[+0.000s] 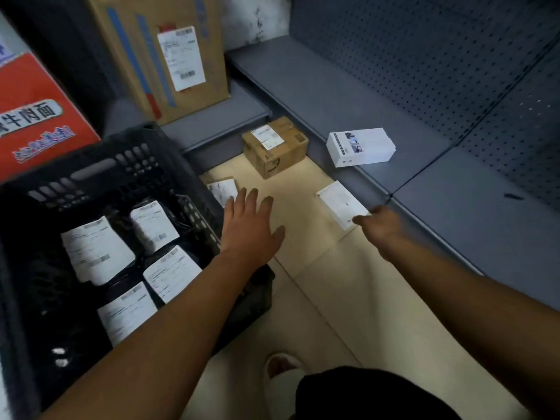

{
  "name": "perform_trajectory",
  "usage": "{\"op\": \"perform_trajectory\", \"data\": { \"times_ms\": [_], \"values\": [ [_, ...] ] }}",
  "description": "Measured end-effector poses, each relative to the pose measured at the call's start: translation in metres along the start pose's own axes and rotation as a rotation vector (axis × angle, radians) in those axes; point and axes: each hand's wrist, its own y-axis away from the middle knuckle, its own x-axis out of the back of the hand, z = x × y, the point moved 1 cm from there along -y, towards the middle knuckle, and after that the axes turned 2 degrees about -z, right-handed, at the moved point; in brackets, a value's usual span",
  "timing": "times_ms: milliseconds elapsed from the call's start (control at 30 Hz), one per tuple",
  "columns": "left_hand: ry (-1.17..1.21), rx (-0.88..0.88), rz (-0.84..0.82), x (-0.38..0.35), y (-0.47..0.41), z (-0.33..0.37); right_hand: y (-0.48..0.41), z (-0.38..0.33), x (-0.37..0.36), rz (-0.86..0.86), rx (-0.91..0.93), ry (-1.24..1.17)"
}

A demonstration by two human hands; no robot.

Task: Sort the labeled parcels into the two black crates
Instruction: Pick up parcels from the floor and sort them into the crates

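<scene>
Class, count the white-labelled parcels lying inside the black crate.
4 parcels: back left, back right, middle right, nearest the camera. Others may be hidden underneath.

We hold both arms stretched forward and down. Our left hand point(251, 228) is flat, palm down, fingers spread. Our right hand point(380, 224) has curled fingers that pinch a box point(339, 204) at its corner.

The black crate point(145, 153) runs off the left edge; its labels point(97, 250) are too blurred to read. A small parcel point(222, 189) lies half hidden behind its corner. Whether the right hand point(378, 225) grips the white box point(341, 204) cannot be told.
</scene>
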Motion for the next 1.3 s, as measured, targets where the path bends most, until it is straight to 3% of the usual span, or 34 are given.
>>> {"op": "perform_trajectory", "data": {
  "times_ms": [100, 233, 433, 567, 767, 933, 1067, 1167, 1300],
  "values": [
    [-0.035, -0.039, -0.057, -0.014, -0.013, -0.007, -0.044, -0.023, -0.014, 0.089, 0.111, 0.278],
    [0.177, -0.094, 0.157, -0.026, -0.009, -0.018, -0.096, -0.044, -0.038, 0.139, 0.205, 0.581],
    [0.250, -0.112, 0.208, -0.029, -0.012, -0.016, -0.161, -0.057, -0.071, 0.222, 0.391, 0.938],
    [0.272, -0.134, 0.207, -0.031, -0.016, -0.017, -0.198, -0.074, -0.079, 0.336, 0.425, 1.017],
    [0.308, -0.123, 0.195, -0.033, -0.019, -0.017, -0.228, -0.091, -0.080, 0.348, 0.423, 1.046],
    [0.307, -0.111, 0.198, -0.034, -0.018, -0.019, -0.192, -0.094, -0.069, 0.382, 0.605, 0.931],
    [0.283, -0.094, 0.200, -0.035, -0.017, -0.019, -0.129, -0.117, -0.038, 0.373, 0.755, 0.543],
    [0.256, -0.067, 0.174, -0.032, -0.021, -0.014, -0.079, -0.140, -0.014, 0.268, 0.651, 0.193],
    [0.281, -0.095, -0.006, -0.016, -0.021, -0.012, -0.001, -0.170, 0.005, -0.019, 0.472, -0.286]
  ]
}}
